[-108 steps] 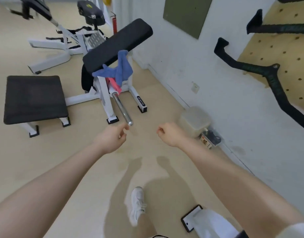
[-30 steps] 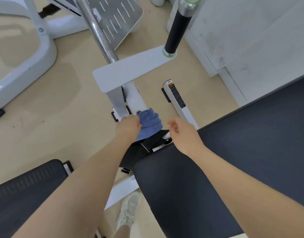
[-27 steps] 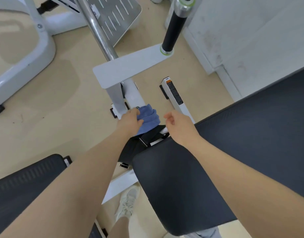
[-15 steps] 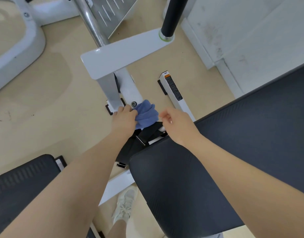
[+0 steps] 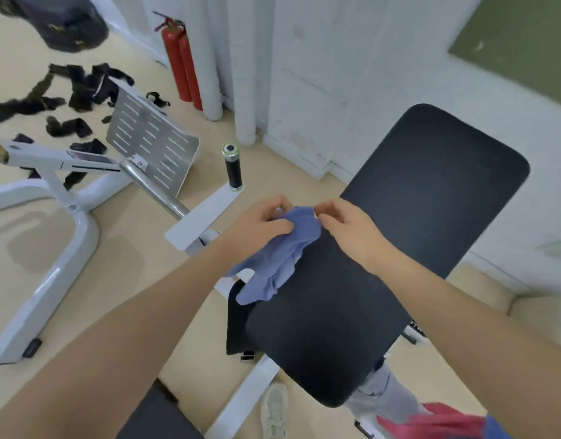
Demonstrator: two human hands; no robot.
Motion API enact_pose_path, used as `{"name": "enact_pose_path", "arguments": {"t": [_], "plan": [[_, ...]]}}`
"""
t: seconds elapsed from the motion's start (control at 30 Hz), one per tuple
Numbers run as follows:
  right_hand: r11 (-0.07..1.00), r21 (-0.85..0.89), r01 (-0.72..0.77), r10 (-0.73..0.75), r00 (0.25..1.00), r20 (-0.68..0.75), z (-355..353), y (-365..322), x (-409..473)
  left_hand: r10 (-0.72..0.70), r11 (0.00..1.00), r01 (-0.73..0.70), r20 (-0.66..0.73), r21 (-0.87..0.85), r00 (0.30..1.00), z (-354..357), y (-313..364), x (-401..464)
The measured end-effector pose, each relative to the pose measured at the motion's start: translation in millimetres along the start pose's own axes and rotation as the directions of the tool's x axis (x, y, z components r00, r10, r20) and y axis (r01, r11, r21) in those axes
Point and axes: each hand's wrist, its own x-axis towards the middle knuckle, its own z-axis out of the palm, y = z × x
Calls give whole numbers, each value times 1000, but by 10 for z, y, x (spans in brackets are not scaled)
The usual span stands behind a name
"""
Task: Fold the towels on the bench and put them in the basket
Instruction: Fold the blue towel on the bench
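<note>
Beige gym flooring runs up to a white wall, with a slanted black bench pad (image 5: 383, 264) in the middle of the head view. A blue towel (image 5: 279, 251) hangs crumpled over the pad's left edge, its long axis running from the top edge, up between the hands, down and to the left. The left hand (image 5: 260, 223) grips the bunched top; the right hand (image 5: 345, 221) pinches the same edge just beside it. Both are equally near, so spreading it flat likely means drawing them apart. A red cloth (image 5: 437, 423) lies low at the right; no basket is in sight.
</note>
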Motion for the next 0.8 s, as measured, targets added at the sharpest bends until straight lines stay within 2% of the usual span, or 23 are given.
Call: {"name": "enact_pose_path", "arguments": {"t": [0.07, 0.17, 0.3, 0.43, 0.6, 0.7, 0.8], "plan": [[999, 41, 24, -23, 999, -27, -308, 4, -303, 61, 997, -67, 139, 45, 988, 212, 351, -116], [995, -13, 96, -96, 995, -7, -777, 110, -787, 93, 977, -149, 325, 154, 941, 651, 765, -240], [991, -19, 133, -134, 982, -134, -1295, 345, -1591, 187, 904, -339, 474, 260, 860, 1395, 1218, -412], [986, 87, 141, -109, 946, -305, -1719, 822, -2574, 302, 773, -533, 540, 344, 786, 2273, 1516, -642], [970, 175, 166, -79, 904, -420, -2185, 1391, -3971, 493, 642, -715, 566, 276, 661, 3604, 1747, -1163], [979, 97, 177, -105, 857, -505, -2459, 1698, -4863, 606, 551, -801, 547, 235, 578, 4458, 1880, -1545], [997, -61, 56, -82, 794, -602, -2713, 2044, -5717, 666, 500, -849, 549, 174, 505, 5315, 2006, -1911]]}}
